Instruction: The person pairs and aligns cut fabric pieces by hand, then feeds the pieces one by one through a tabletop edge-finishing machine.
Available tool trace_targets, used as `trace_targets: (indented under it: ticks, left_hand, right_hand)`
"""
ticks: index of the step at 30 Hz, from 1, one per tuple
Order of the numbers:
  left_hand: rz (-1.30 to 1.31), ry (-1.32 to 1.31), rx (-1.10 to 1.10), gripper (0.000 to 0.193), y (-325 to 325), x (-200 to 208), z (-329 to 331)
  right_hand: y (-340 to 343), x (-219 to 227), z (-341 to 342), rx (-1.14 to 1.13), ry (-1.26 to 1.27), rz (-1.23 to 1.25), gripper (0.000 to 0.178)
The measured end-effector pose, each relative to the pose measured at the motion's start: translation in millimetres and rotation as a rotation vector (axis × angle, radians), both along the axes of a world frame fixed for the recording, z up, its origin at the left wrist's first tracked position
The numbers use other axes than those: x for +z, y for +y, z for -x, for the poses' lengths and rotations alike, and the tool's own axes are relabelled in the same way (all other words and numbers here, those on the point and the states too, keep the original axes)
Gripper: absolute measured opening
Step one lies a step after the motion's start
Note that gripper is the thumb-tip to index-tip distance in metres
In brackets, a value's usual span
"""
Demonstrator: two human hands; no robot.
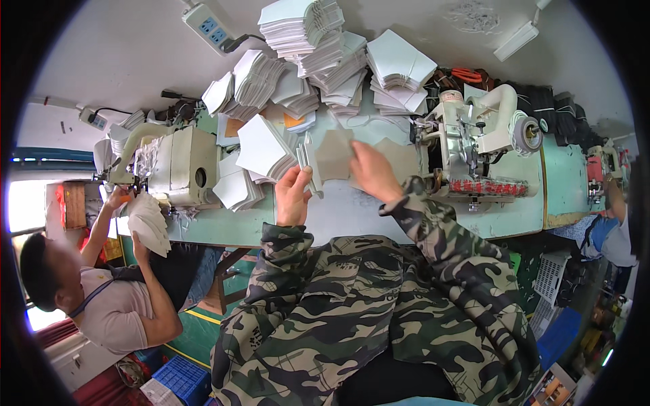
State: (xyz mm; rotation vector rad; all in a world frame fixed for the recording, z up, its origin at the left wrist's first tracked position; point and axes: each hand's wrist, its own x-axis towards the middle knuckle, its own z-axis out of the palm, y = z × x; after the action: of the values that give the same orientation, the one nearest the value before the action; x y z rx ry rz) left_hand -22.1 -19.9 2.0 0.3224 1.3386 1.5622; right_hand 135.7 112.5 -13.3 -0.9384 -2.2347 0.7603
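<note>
- Left of the right-hand sewing machine [482,145], my left hand [294,195] pinches white pieces [305,154]; a loose grip could spill them.
- Nearer that machine, my right hand [374,172] is at a brown piece [333,157], grip unclear; dragging could crease it.

Holds left hand [293,196] upright, fingers bent toward the thumb, beyond the camouflage jacket [359,284], right hand [374,170] angled forward-left, fingertips blurred, slightly farther beyond it.

Stacked pieces [319,62] lie between two sewing machines [467,152]
</note>
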Motion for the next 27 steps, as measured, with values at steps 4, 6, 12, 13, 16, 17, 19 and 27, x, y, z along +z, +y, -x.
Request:
trace_targets:
  ticks: [4,6,12,13,16,17,19,27]
  left_hand:
    - [0.011,-0.016,0.017,0.038,-9,-13,1]
    - [0.034,-0.027,-0.042,0.039,-8,-15,0]
    - [-0.089,-0.174,-0.032,0.027,2,1,-3]
    - [-0.067,-0.216,-0.002,0.026,7,12,-11]
    - [-0.034,-0.249,-0.012,0.024,17,14,-26]
    - [-0.024,-0.24,-0.039,0.024,20,10,-30]
    - [-0.019,-0.183,-0.052,0.024,14,-15,-26]
    - [0.005,-0.188,-0.087,0.021,20,-28,-48]
  right_hand:
    - [-25,21,9,0.209,0.135,0.814,0.044]
    - [-27,24,8,0.291,0.245,0.869,0.038]
    - [-5,-20,-55,0.007,0.403,0.869,0.022]
    - [4,-26,-74,-0.059,0.345,0.948,0.025]
    - [11,-55,-108,-0.209,-0.083,0.561,0.041]
    - [11,-65,-117,-0.268,-0.449,0.085,0.053]
    - [-19,-6,-89,-0.139,-0.368,0.036,0.072]
    - [-25,-40,-78,-0.053,-0.135,0.213,0.064]
